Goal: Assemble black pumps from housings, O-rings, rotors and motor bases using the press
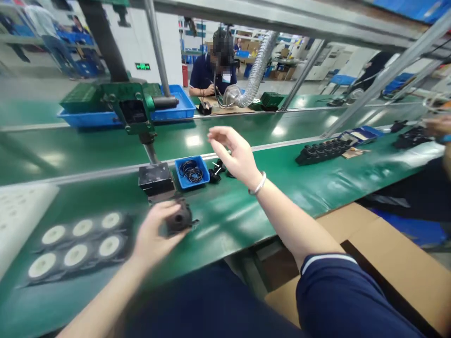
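My left hand [152, 233] grips a black round part [179, 218] that rests on the green bench under the green press [136, 105] and its black block [155, 179]. My right hand [235, 154] hangs in the air above the bench with fingers apart and holds nothing. Just beyond it lie small black parts [214, 173] and a blue bin [192, 172] with black rings inside. A silver bracelet [258, 185] sits on my right wrist.
A black tray [75, 244] of white discs lies at the left. More black parts [322, 151] sit at the right. A cardboard box [398, 263] stands by my right arm. Across the belt a seated person [214, 70] works beside blue trays [176, 105].
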{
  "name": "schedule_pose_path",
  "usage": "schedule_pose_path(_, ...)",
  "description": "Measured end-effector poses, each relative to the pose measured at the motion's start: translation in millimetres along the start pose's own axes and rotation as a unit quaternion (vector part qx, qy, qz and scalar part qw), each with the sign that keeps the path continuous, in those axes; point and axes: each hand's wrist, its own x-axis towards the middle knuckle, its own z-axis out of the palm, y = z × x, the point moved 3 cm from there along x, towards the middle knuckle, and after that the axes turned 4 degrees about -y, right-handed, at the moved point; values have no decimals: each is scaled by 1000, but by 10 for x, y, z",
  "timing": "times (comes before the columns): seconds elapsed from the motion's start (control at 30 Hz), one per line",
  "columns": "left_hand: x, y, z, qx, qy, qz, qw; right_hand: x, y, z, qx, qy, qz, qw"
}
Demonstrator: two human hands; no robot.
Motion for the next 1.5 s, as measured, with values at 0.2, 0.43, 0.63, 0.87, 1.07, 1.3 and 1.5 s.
schedule_pose_path(0.2, -41, -325, 749, -118, -138, -58, 982, -1084, 324, 497, 104, -235, 183, 949)
schedule_pose_path(0.43, -52, -362, 744, -147, -130, -51, 979, -1524, 368, 789, 235, -176, 295, 909)
schedule_pose_path(0.63, -66, -348, 767, -150, -108, -61, 981, -1550, 354, 805, 242, -154, 317, 904)
schedule_pose_path(0.87, -73, -330, 761, -157, -108, -61, 980, -1581, 346, 807, 236, -141, 315, 908)
schedule_pose_path(1.07, -66, -312, 752, -152, -105, -57, 981, -1594, 340, 816, 222, -138, 318, 911)
schedule_pose_path(1.3, -66, -307, 748, -150, -108, -65, 981, -1617, 334, 821, 217, -135, 309, 916)
schedule_pose_path(1.5, -57, -294, 736, -147, -106, -63, 981, -1628, 332, 826, 211, -133, 309, 918)
